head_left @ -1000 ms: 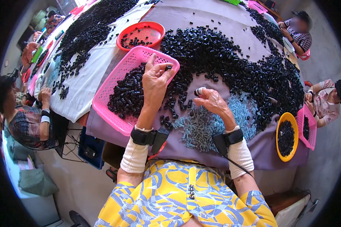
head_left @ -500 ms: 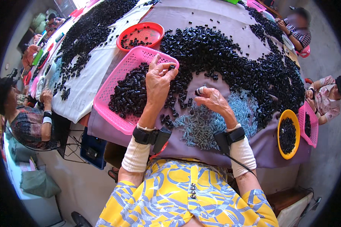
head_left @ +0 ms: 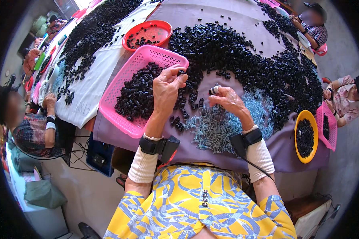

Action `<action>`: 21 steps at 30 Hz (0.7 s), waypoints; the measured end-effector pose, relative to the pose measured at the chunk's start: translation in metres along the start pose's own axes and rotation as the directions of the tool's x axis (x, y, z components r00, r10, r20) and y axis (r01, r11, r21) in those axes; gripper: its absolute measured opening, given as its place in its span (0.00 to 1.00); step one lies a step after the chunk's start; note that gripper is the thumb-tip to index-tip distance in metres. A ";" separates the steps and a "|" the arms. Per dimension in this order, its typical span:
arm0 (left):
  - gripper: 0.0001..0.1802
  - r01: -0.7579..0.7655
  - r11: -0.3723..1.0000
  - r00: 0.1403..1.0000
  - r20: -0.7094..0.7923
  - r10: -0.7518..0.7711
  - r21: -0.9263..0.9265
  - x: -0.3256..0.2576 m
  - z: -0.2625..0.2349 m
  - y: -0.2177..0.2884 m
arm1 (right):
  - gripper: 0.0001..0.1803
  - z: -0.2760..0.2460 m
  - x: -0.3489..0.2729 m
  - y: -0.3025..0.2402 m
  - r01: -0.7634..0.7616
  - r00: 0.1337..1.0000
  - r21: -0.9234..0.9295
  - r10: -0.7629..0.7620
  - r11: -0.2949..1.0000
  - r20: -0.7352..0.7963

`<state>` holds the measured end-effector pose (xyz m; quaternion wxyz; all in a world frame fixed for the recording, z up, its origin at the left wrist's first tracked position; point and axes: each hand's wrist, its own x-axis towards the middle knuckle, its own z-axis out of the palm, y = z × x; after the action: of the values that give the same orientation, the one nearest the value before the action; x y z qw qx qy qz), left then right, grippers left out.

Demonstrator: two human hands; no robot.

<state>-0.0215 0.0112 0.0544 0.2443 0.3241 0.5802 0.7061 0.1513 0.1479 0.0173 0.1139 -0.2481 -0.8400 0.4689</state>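
Observation:
My left hand (head_left: 166, 88) is raised over the near right side of a pink perforated basket (head_left: 109, 104). Its thumb and fingers pinch a small black cylindrical plastic piece (head_left: 181, 72). The basket holds a heap of similar black pieces (head_left: 136, 92). To the right, my right hand (head_left: 231, 102) is bent over a pile of small clear bluish plastic pieces (head_left: 211, 133). White wrapping and a dark bit show at its fingertips; whether the dark bit is a held piece cannot be made out. Beyond both hands spreads a large heap of black pieces (head_left: 219, 46).
A red round tray (head_left: 163, 36) with some black pieces stands behind the basket. At the right edge of the table are a yellow bowl (head_left: 314, 149) and a pink basket (head_left: 332, 137). Co-workers sit at left and right. A cable runs from my right wrist band (head_left: 252, 137).
My left index finger, raised before, has curled down toward the black piece. My right hand has shifted slightly right.

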 end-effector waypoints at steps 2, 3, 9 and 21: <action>0.11 0.055 0.998 0.998 0.040 -0.055 0.007 -0.005 0.002 0.001 | 0.13 -0.006 -0.002 0.001 -0.068 0.998 0.162 0.068 0.985 0.002; 0.10 0.059 0.998 0.997 0.051 -0.058 -0.020 -0.007 0.003 0.002 | 0.12 -0.011 0.001 0.006 -0.033 0.999 0.162 0.033 0.986 0.005; 0.11 0.144 0.985 0.987 0.081 -0.137 -0.091 -0.021 0.009 -0.002 | 0.13 -0.030 0.002 0.010 -0.121 0.993 0.077 0.121 0.990 -0.002; 0.09 -0.039 0.995 0.969 -0.245 0.016 -0.090 -0.008 -0.017 0.031 | 0.15 -0.040 0.018 0.007 -0.032 0.999 0.007 0.032 0.999 0.026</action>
<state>-0.0280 -0.0121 0.0815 0.1762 0.2309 0.5675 0.7704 0.1554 0.1892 0.0316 0.0965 -0.2549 -0.8357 0.4768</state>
